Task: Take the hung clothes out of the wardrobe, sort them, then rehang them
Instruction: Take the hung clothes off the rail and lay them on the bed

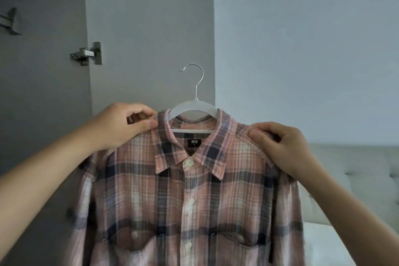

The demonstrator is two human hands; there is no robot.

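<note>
Plaid shirt held up on its hanger, both hands at the shoulders, hook free above

The plaid shirt (190,190) hangs buttoned on a white hanger (193,108); left hand (123,123) pinches the shoulder at nine o'clock from the collar, right hand (280,147) clamps the other shoulder at three. The hanger's long axis runs hand to hand, level-ish. Its hook (195,75) points to twelve, midway between both hands, open end turned toward the wardrobe door (43,93) at nine – so the left hand looks nearer for rehanging

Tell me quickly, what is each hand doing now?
Left hand: pinches the plaid shirt at its shoulder.
Right hand: grips the shirt's other shoulder.
</note>
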